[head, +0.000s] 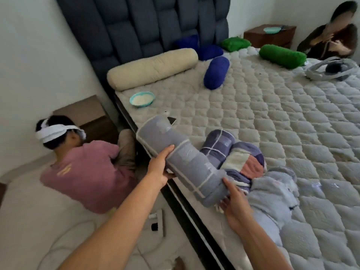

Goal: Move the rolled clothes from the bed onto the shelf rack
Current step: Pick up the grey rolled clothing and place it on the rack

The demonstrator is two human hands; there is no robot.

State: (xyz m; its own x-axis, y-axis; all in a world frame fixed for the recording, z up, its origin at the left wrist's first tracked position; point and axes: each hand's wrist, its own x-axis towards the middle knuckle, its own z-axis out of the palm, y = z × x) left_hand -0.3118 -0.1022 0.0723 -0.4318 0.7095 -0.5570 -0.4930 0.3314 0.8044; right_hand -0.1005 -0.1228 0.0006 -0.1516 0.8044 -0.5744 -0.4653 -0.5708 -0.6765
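Both my hands are on the long grey roll: my left hand wraps its middle, my right hand cups the near end, lifting it off the bed's near edge. Beside it lie a checked roll and a pale blue fleece bundle. The quilted mattress also carries a cream bolster, blue roll, green roll and bowl. A padded dark headboard stands against white walls.
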